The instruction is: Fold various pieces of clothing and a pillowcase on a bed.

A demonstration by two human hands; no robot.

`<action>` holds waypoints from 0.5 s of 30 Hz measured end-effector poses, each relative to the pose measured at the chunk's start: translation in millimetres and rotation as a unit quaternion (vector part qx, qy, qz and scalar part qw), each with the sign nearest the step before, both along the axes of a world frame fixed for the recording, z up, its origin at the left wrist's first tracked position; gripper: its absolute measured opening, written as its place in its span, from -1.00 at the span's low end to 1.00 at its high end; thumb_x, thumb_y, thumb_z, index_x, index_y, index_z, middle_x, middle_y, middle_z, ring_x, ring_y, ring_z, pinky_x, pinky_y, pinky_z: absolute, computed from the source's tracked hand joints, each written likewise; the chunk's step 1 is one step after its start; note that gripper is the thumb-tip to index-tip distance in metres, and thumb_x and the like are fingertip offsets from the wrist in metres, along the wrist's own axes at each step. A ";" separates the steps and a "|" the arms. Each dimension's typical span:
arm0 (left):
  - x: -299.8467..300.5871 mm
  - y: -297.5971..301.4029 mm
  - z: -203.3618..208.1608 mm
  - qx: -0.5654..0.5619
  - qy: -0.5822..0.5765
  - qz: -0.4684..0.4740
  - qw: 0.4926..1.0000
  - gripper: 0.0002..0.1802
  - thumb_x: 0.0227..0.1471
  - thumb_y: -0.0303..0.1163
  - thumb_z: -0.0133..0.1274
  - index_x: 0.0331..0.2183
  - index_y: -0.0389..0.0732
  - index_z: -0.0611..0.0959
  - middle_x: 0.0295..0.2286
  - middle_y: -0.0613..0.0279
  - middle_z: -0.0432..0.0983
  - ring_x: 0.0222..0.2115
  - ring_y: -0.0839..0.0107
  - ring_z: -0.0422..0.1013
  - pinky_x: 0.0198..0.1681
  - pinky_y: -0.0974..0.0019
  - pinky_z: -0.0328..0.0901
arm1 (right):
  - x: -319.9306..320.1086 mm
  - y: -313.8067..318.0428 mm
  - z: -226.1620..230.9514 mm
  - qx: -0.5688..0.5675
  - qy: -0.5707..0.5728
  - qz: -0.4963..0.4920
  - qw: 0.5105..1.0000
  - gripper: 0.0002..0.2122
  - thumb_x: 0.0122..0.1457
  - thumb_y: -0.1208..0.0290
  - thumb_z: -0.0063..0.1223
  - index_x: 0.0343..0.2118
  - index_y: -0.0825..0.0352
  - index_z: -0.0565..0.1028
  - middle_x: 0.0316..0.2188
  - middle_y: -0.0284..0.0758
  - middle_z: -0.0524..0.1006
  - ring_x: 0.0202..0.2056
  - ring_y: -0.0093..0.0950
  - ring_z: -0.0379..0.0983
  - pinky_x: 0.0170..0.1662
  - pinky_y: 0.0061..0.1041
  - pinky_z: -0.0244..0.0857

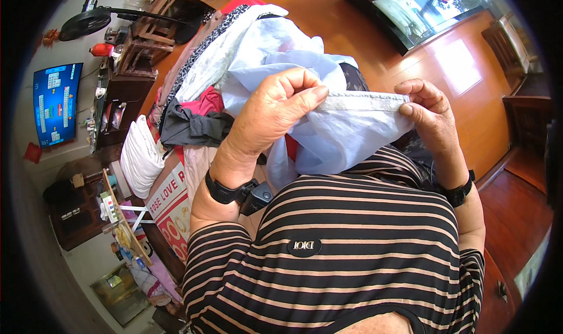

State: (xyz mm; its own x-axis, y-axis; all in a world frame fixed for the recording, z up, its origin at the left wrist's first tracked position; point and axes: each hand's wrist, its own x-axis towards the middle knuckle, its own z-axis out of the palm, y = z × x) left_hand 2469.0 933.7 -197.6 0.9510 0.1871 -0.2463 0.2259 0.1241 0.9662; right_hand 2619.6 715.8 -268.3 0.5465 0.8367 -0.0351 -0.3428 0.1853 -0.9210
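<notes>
A light blue, thin cloth garment [346, 136] hangs in front of my chest, its pale stitched edge stretched level between my hands. My left hand [280, 102] pinches that edge between thumb and forefinger. At the other end my right hand [427, 106] pinches the corner, its remaining fingers curled. The lower folds drape toward my striped shirt [358, 217]. More light blue cloth lies just beyond my left hand, and whether it is the same piece I cannot tell. What kind of garment it is does not show.
To the left lies a heap of clothes, with a dark grey cloth [190, 126], a pink cloth [205, 101] and a white pillow-like bundle [142, 158]. A lit screen [57, 105] and a black fan [86, 23] stand farther left. A glass-topped table [419, 12] is at the far right.
</notes>
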 end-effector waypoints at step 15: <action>2.9 6.8 -9.8 -0.139 0.025 0.031 0.989 -0.84 0.03 -0.33 0.04 -0.44 -0.22 0.52 -0.53 0.45 0.43 -0.51 0.71 0.28 -0.40 0.62 0.16 | 2.6 -3.9 -0.5 -0.009 0.056 0.016 0.998 -0.77 0.06 0.35 0.09 -0.20 0.27 0.52 -0.32 -0.37 0.53 -0.28 -0.60 0.43 -0.15 -0.62 0.31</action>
